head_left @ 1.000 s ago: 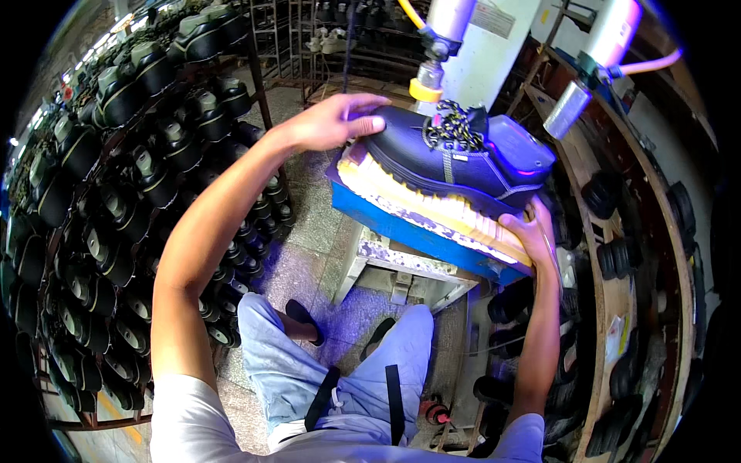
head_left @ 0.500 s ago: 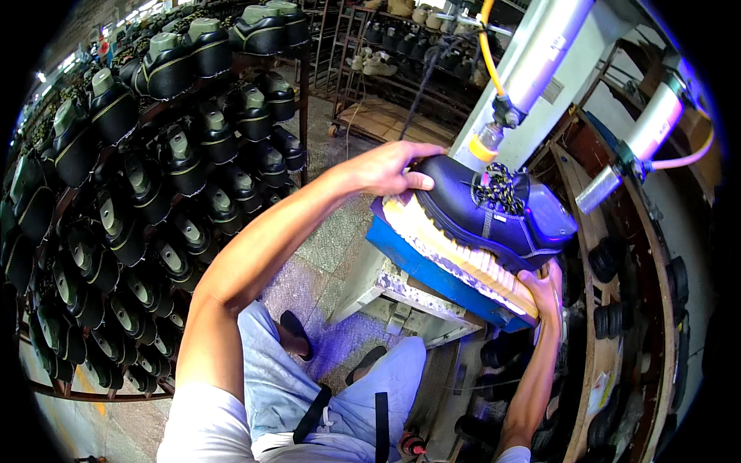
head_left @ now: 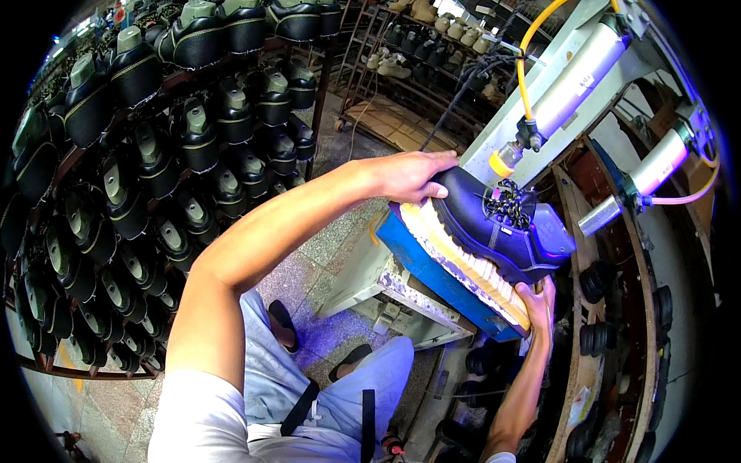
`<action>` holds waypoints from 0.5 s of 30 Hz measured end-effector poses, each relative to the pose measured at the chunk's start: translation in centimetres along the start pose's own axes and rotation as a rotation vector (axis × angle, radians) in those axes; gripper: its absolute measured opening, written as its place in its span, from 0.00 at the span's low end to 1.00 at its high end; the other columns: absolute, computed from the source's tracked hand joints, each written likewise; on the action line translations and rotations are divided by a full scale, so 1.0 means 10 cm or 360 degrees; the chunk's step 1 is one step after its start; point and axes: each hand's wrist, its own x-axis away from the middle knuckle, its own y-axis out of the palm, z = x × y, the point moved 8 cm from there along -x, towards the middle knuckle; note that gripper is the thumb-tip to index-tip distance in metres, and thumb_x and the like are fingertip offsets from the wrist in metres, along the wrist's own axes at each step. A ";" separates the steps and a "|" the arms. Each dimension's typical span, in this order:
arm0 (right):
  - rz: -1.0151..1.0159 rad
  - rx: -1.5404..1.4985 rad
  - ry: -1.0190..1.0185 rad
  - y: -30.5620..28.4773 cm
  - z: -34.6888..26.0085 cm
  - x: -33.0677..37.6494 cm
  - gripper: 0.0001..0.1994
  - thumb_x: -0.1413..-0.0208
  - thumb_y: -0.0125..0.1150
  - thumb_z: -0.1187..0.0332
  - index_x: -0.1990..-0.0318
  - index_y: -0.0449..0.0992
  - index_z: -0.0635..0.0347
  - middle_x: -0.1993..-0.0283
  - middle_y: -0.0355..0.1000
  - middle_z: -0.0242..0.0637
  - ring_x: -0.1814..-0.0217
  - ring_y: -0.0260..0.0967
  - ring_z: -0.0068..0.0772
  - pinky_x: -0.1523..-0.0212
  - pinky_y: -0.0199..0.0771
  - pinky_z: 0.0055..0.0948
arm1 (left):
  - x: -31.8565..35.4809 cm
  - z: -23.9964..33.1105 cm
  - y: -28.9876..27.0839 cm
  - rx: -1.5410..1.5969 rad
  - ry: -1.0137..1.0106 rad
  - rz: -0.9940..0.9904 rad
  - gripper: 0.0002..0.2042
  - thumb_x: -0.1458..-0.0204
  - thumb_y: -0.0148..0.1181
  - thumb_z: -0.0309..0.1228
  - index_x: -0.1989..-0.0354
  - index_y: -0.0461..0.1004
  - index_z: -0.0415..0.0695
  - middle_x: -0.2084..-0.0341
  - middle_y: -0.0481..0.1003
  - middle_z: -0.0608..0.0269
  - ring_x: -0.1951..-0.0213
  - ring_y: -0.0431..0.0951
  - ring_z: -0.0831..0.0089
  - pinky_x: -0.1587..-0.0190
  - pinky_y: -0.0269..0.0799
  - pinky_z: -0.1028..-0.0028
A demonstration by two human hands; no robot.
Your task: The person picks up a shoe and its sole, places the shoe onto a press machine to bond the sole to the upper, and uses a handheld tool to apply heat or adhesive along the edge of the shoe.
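Note:
A black lace-up shoe (head_left: 482, 220) with speckled laces rests on a worn, cream-yellow pad (head_left: 463, 262). That pad lies on the blue base (head_left: 424, 261) of a press, and a blue-grey last (head_left: 553, 230) fills the shoe's opening. My left hand (head_left: 413, 176) is closed over the toe, thumb on the near side, the other fingers partly hidden behind it. At the heel end, my right hand (head_left: 538, 301) grips low by the sole, its thumb against the near edge and its fingers mostly out of sight.
A silver cylinder with a yellow tip (head_left: 503, 160) hangs just above the shoe; a second silver cylinder (head_left: 602, 216) points toward the heel. Racks of black shoe uppers on lasts (head_left: 201, 139) crowd the left. Wooden shelves holding black soles (head_left: 594, 338) line the right.
The whole view has shifted slightly, so the shoe, press and hands appear a little further right and lower. Both hands keep their hold, and the shoe stays on the pad.

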 end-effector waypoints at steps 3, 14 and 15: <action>0.0023 0.0043 0.0026 -0.09 0.05 0.06 0.34 0.54 0.81 0.61 0.41 0.71 0.65 0.44 0.76 0.40 0.42 0.72 0.32 0.36 0.67 0.35 | -0.03 0.03 0.06 0.0323 -0.0062 -0.0072 0.38 0.40 0.66 0.34 0.27 0.54 0.33 0.28 0.59 0.37 0.27 0.61 0.51 0.26 0.57 0.62; -0.0003 0.0080 -0.0038 -0.02 0.02 0.04 0.33 0.52 0.78 0.61 0.41 0.71 0.66 0.44 0.76 0.41 0.41 0.71 0.34 0.35 0.66 0.35 | 0.03 0.01 0.10 0.0417 -0.0165 -0.0011 0.39 0.41 0.67 0.43 0.28 0.56 0.35 0.49 0.78 0.40 0.53 0.83 0.54 0.46 0.77 0.59; -0.0001 0.0075 -0.0047 -0.04 0.01 0.05 0.33 0.52 0.78 0.61 0.41 0.71 0.66 0.44 0.76 0.41 0.41 0.71 0.34 0.35 0.66 0.35 | 0.00 0.05 0.09 0.0288 -0.0171 -0.0048 0.39 0.40 0.66 0.43 0.28 0.56 0.34 0.50 0.78 0.38 0.54 0.83 0.51 0.46 0.77 0.58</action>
